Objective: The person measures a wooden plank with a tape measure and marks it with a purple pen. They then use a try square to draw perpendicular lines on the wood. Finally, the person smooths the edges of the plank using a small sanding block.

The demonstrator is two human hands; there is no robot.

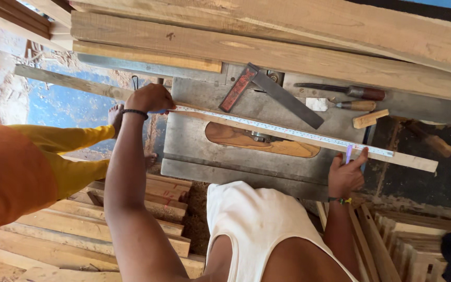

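**Tape stretched along the strip, both hands on it**

Head view: Your left hand (150, 97) sits at about 10 o'clock from the frame's centre, fingers curled shut over one end of the measuring tape (283, 130), pinning it against the long wooden strip (418, 162). Your right hand (345, 175) is at about 4 o'clock, fingers half closed around a purple pencil (348, 153) whose tip touches the tape near the strip's far end. The tape lies flat along the strip, and the strip runs slantwise across the grey saw table (194, 141), over its oval slot. At 12 o'clock from the strip lies a try square (267, 91) with a red stock; at 2 o'clock, two chisels (348, 99) lie side by side. Stacked planks (267, 52) fill the top edge. A person in an orange top and yellow trousers (11, 172) stands at 9 o'clock.
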